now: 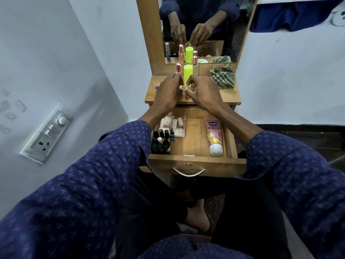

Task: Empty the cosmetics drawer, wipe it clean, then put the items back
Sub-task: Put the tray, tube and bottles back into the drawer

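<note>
Both hands up on wooden dresser top [229, 94], above the open wooden drawer [194, 159].

Left hand [168, 92]: fingers curled at base of a slim pink-capped bottle [178, 69]; appears to pinch it, contact partly hidden by knuckles. Right hand [202, 92]: fingertips pinch a small pink-white item [186, 88], too small to identify. Just beyond and between the hands stands a neon yellow-green cylindrical container [188, 72], upright; beyond right hand's fingertips, a clear bottle w/ rose-gold cap [195, 65], upright. Far right of right hand, a crumpled green checked cloth [222, 76] lies on top's rear corner. Left of left hand, a small clear pot [156, 86] near the edge; contents not legible.

Drawer, pulled out below the wrists, holds: a pink squeeze tube w/ white cap [214, 135] lying flat along the side under right forearm; a clear plastic box of pale small tubes [173, 126] under left wrist; a cluster of dark nail-polish bottles [161, 141] upright in corner nearest left sleeve. Centre of drawer floor bare wood. Metal pull handle [189, 171] on the front.

Mirror [201, 28] behind dresser top reflects hands & bottles.
</note>
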